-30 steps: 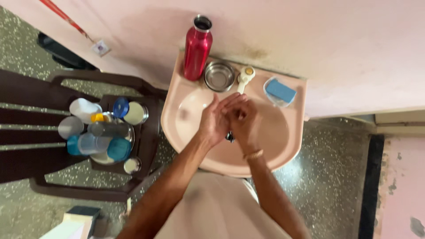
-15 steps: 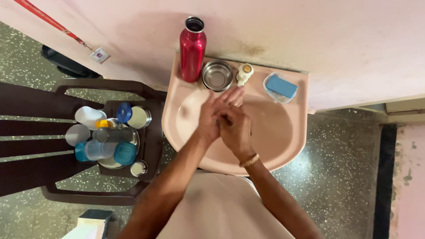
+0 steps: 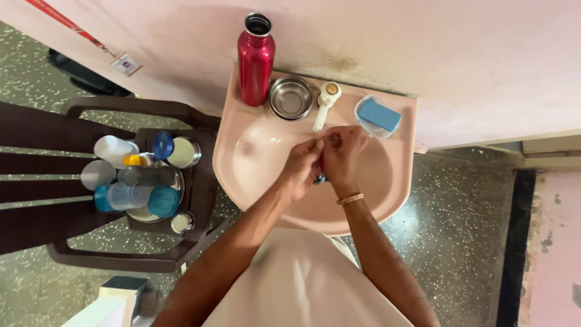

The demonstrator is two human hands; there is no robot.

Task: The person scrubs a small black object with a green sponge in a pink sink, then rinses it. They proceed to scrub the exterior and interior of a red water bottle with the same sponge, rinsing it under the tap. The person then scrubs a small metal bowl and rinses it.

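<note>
Both hands meet over the pink sink (image 3: 242, 175), centre of frame, just below the tap (image 3: 325, 103). Left hand (image 3: 301, 169) curled, fingers pressed against the right hand (image 3: 342, 156), which is cupped round it; a small dark blue thing (image 3: 319, 178) peeks between them (can't tell what it is). Held over the basin so drips fall in, prob. Along the back ledge, w/in reach: red metal bottle (image 3: 255, 60), steel bowl (image 3: 290, 97), blue soap (image 3: 379, 114) in its dish. Left of frame, a brown chair (image 3: 115, 260) holds bottles and cups (image 3: 130, 181).
</note>
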